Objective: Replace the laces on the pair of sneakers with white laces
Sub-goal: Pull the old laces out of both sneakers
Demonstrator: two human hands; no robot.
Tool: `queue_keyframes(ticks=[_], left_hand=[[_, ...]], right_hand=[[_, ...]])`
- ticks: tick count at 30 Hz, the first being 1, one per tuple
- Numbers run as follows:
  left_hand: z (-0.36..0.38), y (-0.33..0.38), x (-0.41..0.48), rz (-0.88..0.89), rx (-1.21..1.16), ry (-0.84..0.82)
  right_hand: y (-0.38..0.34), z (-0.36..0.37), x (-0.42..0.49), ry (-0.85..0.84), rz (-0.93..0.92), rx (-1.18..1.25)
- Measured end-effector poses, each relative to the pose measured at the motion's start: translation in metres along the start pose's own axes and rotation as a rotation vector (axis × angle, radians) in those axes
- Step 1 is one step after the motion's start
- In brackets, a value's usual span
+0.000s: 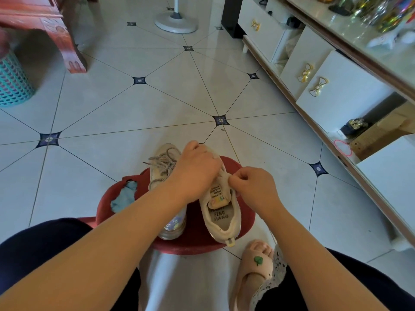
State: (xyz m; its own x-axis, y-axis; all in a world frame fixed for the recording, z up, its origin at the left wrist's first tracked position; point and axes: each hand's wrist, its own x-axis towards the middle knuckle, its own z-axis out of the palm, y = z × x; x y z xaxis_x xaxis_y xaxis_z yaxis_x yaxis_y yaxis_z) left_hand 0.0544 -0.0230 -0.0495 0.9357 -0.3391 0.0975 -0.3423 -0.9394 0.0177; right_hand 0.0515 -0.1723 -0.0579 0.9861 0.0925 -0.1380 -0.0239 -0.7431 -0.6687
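Sneakers: 2 side by side on the red stool (193, 241), toes pointing away from you.
Left hand (197, 167): fingers curled down over the beige sneaker (221, 218), gripping its forefoot.
Right hand (251, 185): pinching the tongue (219, 191) at its edge.
Axis: heel near, toe far; the eyelet rows lie between your hands.
Looks: worn beige knit; the other sneaker (161, 167) carries grey laces (165, 162).

My two beige sneakers stand side by side on the red stool (197, 241), toes pointing away from me. The left sneaker (157, 173) has grey laces (162, 163) in a messy tangle. The right sneaker (221, 218) shows its tongue label and the words inside.
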Motion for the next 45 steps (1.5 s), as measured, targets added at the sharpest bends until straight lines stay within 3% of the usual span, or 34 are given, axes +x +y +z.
queue_keyframes(ticks=[3,7,9,14,21,30,33,35,40,42,45], left_hand=[[-0.012,-0.025,-0.006,-0.141,0.023,-0.012],[-0.020,-0.061,-0.024,-0.341,0.003,0.118],[-0.016,-0.050,-0.025,-0.307,-0.058,0.068],[0.002,-0.002,-0.010,-0.011,-0.046,0.056],[0.002,0.004,-0.003,0.002,-0.050,0.031],[-0.016,-0.029,-0.015,-0.352,-0.193,0.194],[-0.044,-0.062,-0.018,-0.640,-0.453,0.502],[-0.060,-0.086,-0.022,-0.693,-0.590,0.641],[-0.037,-0.039,-0.015,-0.383,-0.411,0.164],[-0.023,-0.027,-0.011,-0.328,-0.327,0.016],[-0.006,-0.020,-0.010,-0.312,-0.383,-0.132]], right_hand=[[0.008,-0.007,0.004,0.027,0.055,-0.027],[0.007,-0.007,0.001,0.014,0.011,-0.009],[0.003,-0.002,-0.001,-0.001,-0.044,-0.028],[-0.003,0.005,-0.004,0.020,-0.101,-0.025],[0.004,0.005,0.001,0.010,-0.013,0.023],[0.014,-0.003,0.008,0.005,0.076,0.020],[0.022,-0.013,0.010,0.054,0.125,-0.050],[0.027,-0.015,0.008,0.034,0.142,0.032],[0.015,-0.006,0.006,0.034,0.093,0.058],[0.012,-0.006,0.004,0.028,0.091,0.112],[0.010,-0.004,-0.002,-0.007,0.095,0.168]])
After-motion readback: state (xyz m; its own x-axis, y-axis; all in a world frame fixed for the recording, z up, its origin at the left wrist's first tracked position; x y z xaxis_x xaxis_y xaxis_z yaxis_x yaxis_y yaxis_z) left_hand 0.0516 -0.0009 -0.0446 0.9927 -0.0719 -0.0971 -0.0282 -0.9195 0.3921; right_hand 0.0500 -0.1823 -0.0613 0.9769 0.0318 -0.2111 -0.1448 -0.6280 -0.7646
